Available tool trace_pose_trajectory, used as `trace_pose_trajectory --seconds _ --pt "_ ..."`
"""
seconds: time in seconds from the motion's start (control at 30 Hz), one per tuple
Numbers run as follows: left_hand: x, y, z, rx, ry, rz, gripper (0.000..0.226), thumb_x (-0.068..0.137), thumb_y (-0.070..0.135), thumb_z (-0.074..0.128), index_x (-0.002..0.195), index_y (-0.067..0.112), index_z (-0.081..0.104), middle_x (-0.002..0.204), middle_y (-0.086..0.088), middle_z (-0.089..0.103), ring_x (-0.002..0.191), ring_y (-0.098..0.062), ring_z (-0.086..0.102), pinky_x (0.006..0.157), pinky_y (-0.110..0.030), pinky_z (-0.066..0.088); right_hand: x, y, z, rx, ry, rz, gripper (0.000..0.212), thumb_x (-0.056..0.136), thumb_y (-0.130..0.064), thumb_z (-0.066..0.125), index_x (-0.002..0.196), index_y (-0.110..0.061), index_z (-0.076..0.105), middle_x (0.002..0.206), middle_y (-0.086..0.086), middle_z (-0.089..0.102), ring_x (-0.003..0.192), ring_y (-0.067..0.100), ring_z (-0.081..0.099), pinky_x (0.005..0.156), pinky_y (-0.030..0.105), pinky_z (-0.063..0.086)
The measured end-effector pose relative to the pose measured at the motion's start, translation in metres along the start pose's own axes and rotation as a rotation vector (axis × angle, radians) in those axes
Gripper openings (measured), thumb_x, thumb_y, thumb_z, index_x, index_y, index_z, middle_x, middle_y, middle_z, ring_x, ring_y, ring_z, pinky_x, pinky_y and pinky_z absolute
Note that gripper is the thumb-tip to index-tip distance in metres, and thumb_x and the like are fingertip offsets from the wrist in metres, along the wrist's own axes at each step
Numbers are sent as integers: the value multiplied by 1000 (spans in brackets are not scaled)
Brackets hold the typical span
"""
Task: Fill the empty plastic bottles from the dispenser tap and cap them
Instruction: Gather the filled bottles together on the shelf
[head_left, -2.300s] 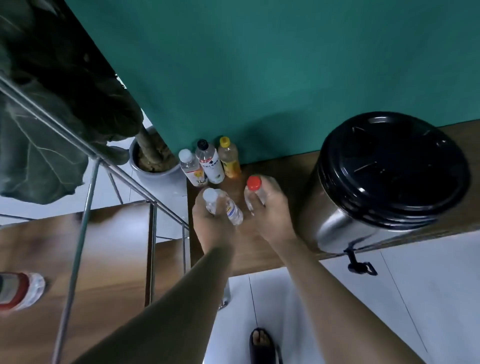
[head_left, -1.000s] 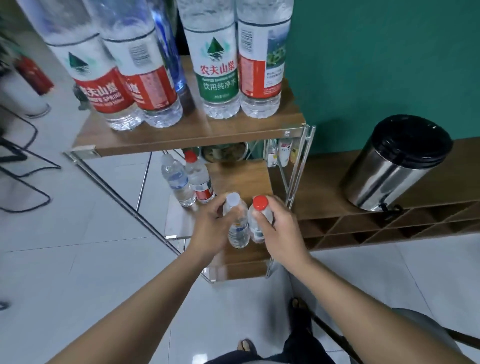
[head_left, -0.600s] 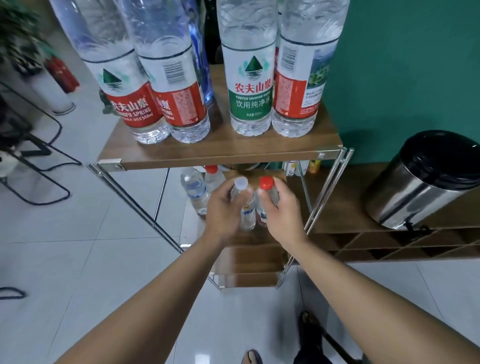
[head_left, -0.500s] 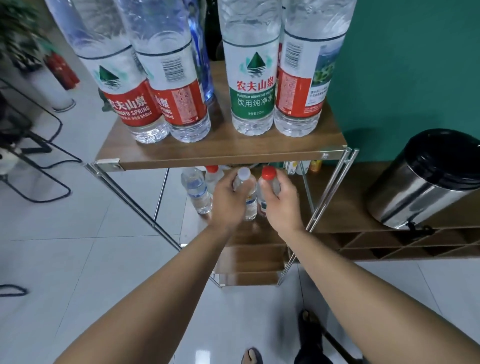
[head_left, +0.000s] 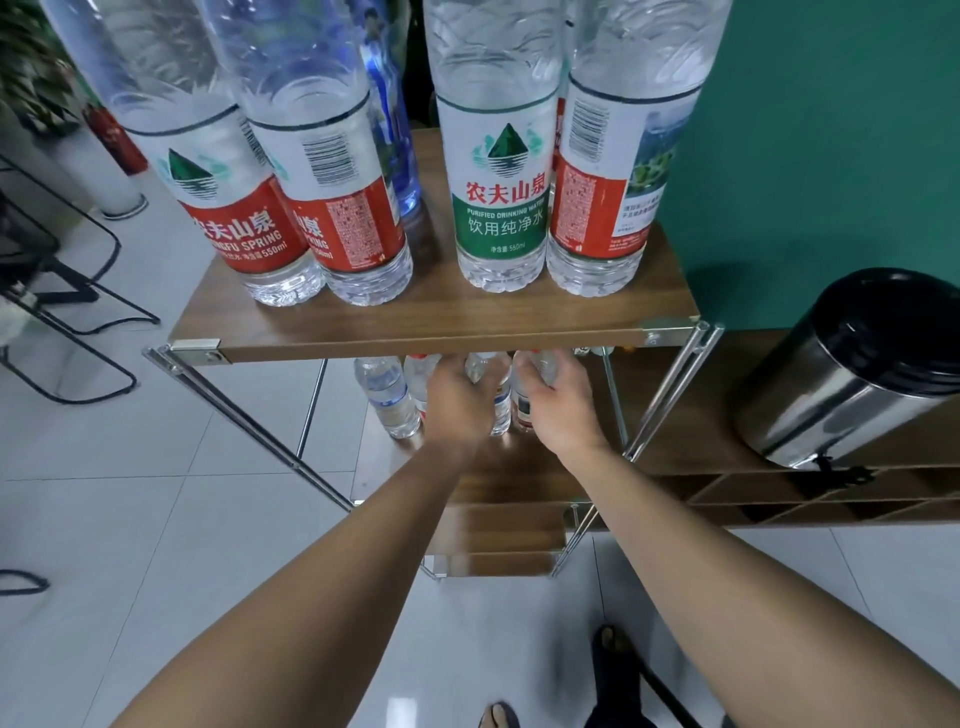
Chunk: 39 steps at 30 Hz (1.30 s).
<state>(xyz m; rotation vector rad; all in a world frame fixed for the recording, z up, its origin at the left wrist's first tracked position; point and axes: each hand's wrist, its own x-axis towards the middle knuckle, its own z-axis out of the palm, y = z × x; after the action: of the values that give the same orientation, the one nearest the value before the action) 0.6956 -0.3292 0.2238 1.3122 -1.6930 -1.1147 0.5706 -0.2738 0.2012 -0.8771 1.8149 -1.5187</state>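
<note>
The left hand (head_left: 460, 400) grips a small clear bottle (head_left: 500, 410); just right of it, the right hand (head_left: 556, 405) grips a second bottle (head_left: 522, 410), both under the upper shelf (head_left: 431, 322). Judged best: lower both squarely onto the lower shelf, beside the bottles (head_left: 389, 395) left of the left hand, before letting go. The shelf edge hides both caps and the fingertips.

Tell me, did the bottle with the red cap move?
Yes. The right hand carried the red-capped bottle away from the steel dispenser, leftwards onto the rack's lower shelf.
</note>
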Motion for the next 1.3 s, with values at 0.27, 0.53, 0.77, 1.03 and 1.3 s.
trace_pose_trajectory --seconds 0.27,0.53,0.77,1.03,1.3 --pt "-26 17 -20 150 68 207 33 105 17 77 135 12 66 111 9 68 111 -7 64 97 -10 46 -33 -17 -19 -195 -66 -136 44 114 -30 57 156 -34 46 160 -12 51 145 9 50 121 39 41" --pt "-97 -7 -10 174 -67 361 15 108 20 72 121 27 73 117 14 63 117 -14 62 98 -47 56 -112 -13 -41 -219 -13 -232 38 118 -32 49 155 -29 58 148 -18 62 132 -8 58 110 18 46" --pt "-164 -20 51 122 -427 262 27 110 3 61 116 27 71 106 12 71 102 -15 70 87 -31 55 -168 29 -113 -377 40 -420 31 117 -20 48 129 -11 75 133 -4 65 128 14 61 111 28 48" --pt "-144 13 198 -93 -455 -173 17 111 17 70 103 27 80 99 9 82 97 -16 80 92 -45 65 -96 77 -226 -469 197 -221 32 116 -32 51 134 -18 73 142 -9 59 136 10 56 116 35 46" --pt "-65 -8 340 -85 -235 -498 17 115 38 59 119 35 75 113 10 78 106 -15 75 93 -35 62 67 157 -277 -444 109 -59 39 114 -44 53 145 -24 65 155 -9 50 139 8 54 116 36 49"
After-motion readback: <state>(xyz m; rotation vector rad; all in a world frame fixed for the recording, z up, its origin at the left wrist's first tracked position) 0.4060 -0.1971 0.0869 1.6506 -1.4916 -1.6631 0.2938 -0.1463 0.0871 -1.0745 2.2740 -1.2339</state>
